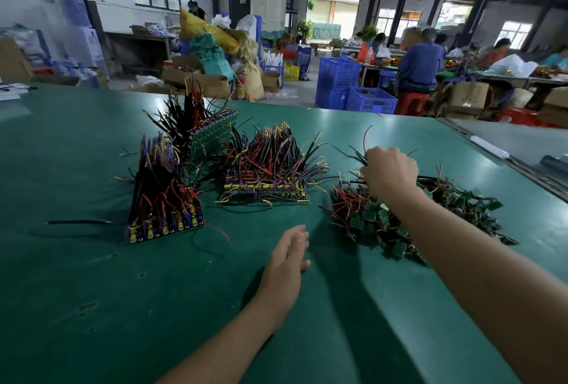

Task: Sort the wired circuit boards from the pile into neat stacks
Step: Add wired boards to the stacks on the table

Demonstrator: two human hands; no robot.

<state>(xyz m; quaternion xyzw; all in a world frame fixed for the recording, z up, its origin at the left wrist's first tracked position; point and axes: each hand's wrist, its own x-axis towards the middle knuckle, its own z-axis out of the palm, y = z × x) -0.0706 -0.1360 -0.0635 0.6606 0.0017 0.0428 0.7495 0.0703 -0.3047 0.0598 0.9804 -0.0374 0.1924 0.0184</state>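
Wired circuit boards, sorted and unsorted, on the green bench (92, 291).
The front-left stack (164, 202) stands tall, wires bristling upward; the rear stack (212, 135) shows a green board tilted on edge; the middle stack (267, 171) lies low, wires fanned out; the loose pile (415, 221) of small green boards sprawls tangled at right.

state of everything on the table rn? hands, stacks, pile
right hand: grips wires over the pile
left hand: open, holds nothing
pile: loose, tangled, unsorted
front stack: stacked, wires standing up
middle stack: stacked flat, wires splayed
back stack: tilted on edge
black wire: loose, flat on the table
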